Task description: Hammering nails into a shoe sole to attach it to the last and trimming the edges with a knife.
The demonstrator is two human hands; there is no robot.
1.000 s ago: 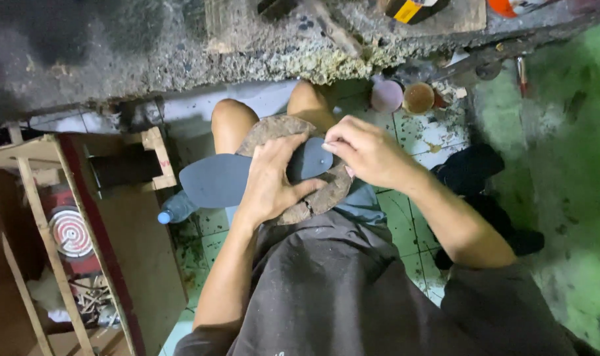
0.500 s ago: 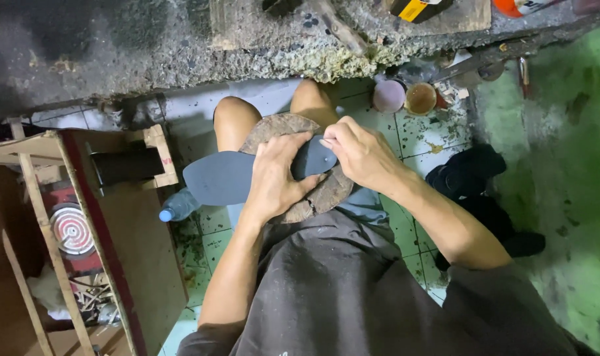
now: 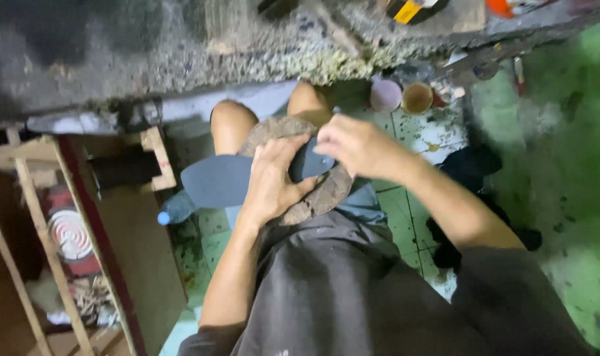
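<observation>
The person sits with a round, rough slab (image 3: pixel 316 198) propped on the lap, and a dark grey sole-shaped sheet (image 3: pixel 224 179) lies across it, so the slab works as a firm backing under the thin material. The left hand (image 3: pixel 271 182) lies flat over the middle of the sheet, fingers spread and pressing down, which pins it against the slab; the wide end of the sheet sticks out past the slab toward the left, unsupported. The right hand (image 3: pixel 353 146) is closed at the sheet's narrow end, fingers curled as if pinching the edge or a small tool, though I cannot tell which from here. Both knees (image 3: pixel 231 122) are bare and raised toward a rough concrete ledge (image 3: pixel 181 59). On the tiled floor (image 3: pixel 405 217) beyond stand 2 small pots (image 3: pixel 401 96), side by side, within arm's reach. A wooden frame (image 3: pixel 30 198) stands at the left, and a plastic bottle (image 3: pixel 175 209) lies beside it
</observation>
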